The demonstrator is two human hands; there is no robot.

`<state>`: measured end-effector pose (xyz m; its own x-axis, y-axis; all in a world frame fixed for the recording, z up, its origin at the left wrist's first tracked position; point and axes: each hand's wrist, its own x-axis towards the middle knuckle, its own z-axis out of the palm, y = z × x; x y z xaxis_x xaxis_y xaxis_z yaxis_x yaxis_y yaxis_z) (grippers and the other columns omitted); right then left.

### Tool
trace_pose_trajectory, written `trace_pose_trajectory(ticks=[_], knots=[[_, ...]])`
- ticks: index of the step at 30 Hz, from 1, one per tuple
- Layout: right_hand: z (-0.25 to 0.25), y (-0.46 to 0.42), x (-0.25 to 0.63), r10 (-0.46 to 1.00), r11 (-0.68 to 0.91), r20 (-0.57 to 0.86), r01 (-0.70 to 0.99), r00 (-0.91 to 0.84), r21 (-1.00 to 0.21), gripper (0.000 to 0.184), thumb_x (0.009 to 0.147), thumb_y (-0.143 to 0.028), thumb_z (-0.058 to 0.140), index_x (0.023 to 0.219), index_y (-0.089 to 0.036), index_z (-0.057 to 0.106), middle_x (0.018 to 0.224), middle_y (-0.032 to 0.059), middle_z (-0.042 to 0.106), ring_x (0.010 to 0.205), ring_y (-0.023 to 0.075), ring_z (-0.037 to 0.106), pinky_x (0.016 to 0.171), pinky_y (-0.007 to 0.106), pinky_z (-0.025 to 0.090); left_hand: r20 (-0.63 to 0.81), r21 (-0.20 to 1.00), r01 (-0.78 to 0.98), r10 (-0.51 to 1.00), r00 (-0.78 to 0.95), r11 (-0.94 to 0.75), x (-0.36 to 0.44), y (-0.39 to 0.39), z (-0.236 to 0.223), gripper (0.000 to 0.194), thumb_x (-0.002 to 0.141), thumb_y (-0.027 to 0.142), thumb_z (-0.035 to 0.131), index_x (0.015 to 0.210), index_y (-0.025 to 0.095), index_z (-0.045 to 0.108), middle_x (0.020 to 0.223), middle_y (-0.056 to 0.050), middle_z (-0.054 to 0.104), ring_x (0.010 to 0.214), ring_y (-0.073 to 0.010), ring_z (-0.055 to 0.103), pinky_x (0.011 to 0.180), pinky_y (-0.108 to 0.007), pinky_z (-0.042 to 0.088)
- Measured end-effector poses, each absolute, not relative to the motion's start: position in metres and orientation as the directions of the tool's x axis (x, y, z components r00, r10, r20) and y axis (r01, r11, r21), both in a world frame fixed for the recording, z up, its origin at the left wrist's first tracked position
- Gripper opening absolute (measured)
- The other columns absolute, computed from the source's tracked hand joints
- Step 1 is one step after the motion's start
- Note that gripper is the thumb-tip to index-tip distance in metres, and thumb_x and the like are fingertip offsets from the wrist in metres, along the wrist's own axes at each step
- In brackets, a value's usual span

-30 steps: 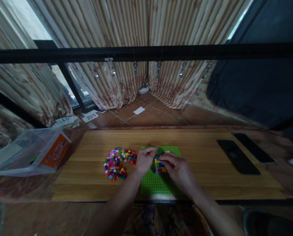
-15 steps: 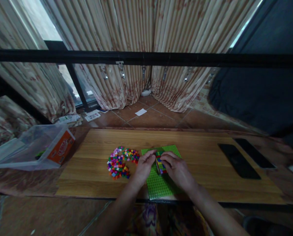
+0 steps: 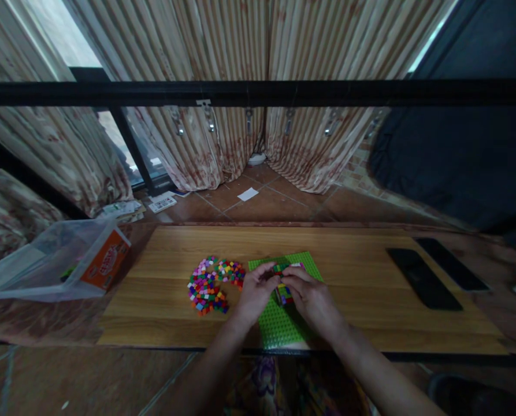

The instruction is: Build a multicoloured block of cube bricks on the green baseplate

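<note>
A green studded baseplate [image 3: 279, 331] lies on the wooden board, with a patch of small multicoloured toy bricks [image 3: 285, 296] built up on it. Over the left side of these bricks is my left hand [image 3: 254, 293], its thumb and fingers closed together. My right hand [image 3: 313, 299] reaches in from the other side, also pinched, with its fingertips close to the left thumb. Whatever lies between the fingertips is too small or hidden to make out. Both hands partly cover the bricks. Left of the plate is a loose pile of coloured bricks [image 3: 205, 287].
A clear plastic bin [image 3: 54, 248] with an orange label stands left of the wooden board [image 3: 153, 289]. Two dark flat slabs [image 3: 422, 280] lie at the right. A black rail [image 3: 258, 93] crosses in front of striped curtains [image 3: 223, 52].
My fingertips have come closer together above the bricks, the left thumb shifting right towards the right hand. The whole view has tilted slightly.
</note>
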<state>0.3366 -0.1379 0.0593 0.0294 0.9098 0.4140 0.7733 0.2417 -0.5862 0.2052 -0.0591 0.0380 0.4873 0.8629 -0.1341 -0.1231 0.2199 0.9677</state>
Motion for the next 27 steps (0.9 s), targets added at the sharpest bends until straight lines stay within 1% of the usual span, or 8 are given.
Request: trace_pose_trajectory(ticks=[9,11,14,16,18,21,24,27], knots=[[0.065,-0.139,0.333,0.906,0.252,0.422,0.763,0.030,-0.595,0.029,0.093,-0.013,0.042,0.093,-0.021,0.070,0.103,0.0068,0.067,0.095,0.0184,0.066,0.085,0.031,0.056,-0.109,0.973,-0.131,0.879,0.464,0.190,0.209,-0.058,0.036,0.035,0.066,0.025,0.073,0.101,0.017,0.071,0.099,-0.006,0.074,0.090,-0.0195,0.066,0.091,-0.036,0.050],[0.068,-0.141,0.338,0.901,0.208,0.421,0.753,0.100,-0.625,0.027,0.093,-0.018,0.044,0.093,-0.022,0.070,0.107,0.0070,0.067,0.097,0.0190,0.065,0.088,0.033,0.055,-0.115,0.969,-0.152,0.897,0.428,0.197,0.206,-0.060,0.035,0.038,0.066,0.029,0.075,0.103,0.018,0.071,0.105,-0.007,0.073,0.099,-0.0219,0.066,0.096,-0.038,0.048],[0.063,-0.151,0.351,0.838,0.073,0.428,0.708,0.338,-0.703,0.025,0.093,-0.031,0.047,0.102,-0.022,0.069,0.116,0.0090,0.065,0.107,0.0219,0.062,0.096,0.039,0.050,-0.142,0.958,-0.189,0.931,0.337,0.215,0.198,-0.072,0.032,0.042,0.075,0.040,0.070,0.113,0.021,0.068,0.127,-0.009,0.064,0.122,-0.0234,0.056,0.109,-0.040,0.038],[0.053,-0.158,0.359,0.791,-0.027,0.366,0.626,0.490,-0.780,0.034,0.092,-0.041,0.048,0.112,-0.020,0.065,0.119,0.0115,0.064,0.111,0.0247,0.061,0.097,0.043,0.049,-0.166,0.956,-0.180,0.932,0.322,0.232,0.193,-0.083,0.030,0.047,0.082,0.047,0.062,0.121,0.022,0.064,0.138,-0.008,0.055,0.132,-0.0232,0.046,0.114,-0.040,0.031],[0.041,-0.166,0.361,0.775,-0.124,0.239,0.511,0.585,-0.851,0.045,0.090,-0.049,0.047,0.119,-0.018,0.062,0.121,0.0139,0.064,0.112,0.0272,0.061,0.097,0.046,0.048,-0.181,0.962,-0.134,0.920,0.348,0.240,0.193,-0.094,0.029,0.053,0.085,0.053,0.055,0.129,0.023,0.058,0.146,-0.006,0.046,0.138,-0.0228,0.038,0.117,-0.039,0.026],[0.026,-0.173,0.354,0.792,-0.204,0.075,0.378,0.606,-0.903,0.053,0.089,-0.055,0.044,0.122,-0.017,0.062,0.124,0.0139,0.065,0.116,0.0284,0.060,0.099,0.047,0.046,-0.204,0.973,-0.018,0.898,0.391,0.229,0.200,-0.103,0.030,0.061,0.087,0.058,0.048,0.138,0.024,0.049,0.151,-0.005,0.038,0.143,-0.0218,0.028,0.119,-0.038,0.021],[0.020,-0.175,0.343,0.804,-0.214,0.034,0.342,0.594,-0.915,0.057,0.089,-0.057,0.044,0.126,-0.016,0.059,0.124,0.0134,0.065,0.116,0.0282,0.060,0.100,0.046,0.046,-0.213,0.977,0.066,0.893,0.397,0.203,0.213,-0.101,0.032,0.065,0.088,0.059,0.044,0.142,0.022,0.043,0.153,-0.005,0.034,0.143,-0.0218,0.027,0.120,-0.038,0.019],[0.018,-0.174,0.339,0.788,-0.197,0.069,0.357,0.612,-0.913,0.060,0.088,-0.057,0.047,0.130,-0.015,0.056,0.126,0.0146,0.064,0.116,0.0292,0.060,0.099,0.047,0.046,-0.199,0.980,0.102,0.892,0.406,0.172,0.222,-0.093,0.032,0.068,0.088,0.060,0.043,0.143,0.021,0.042,0.153,-0.006,0.034,0.143,-0.0217,0.028,0.120,-0.038,0.018]])
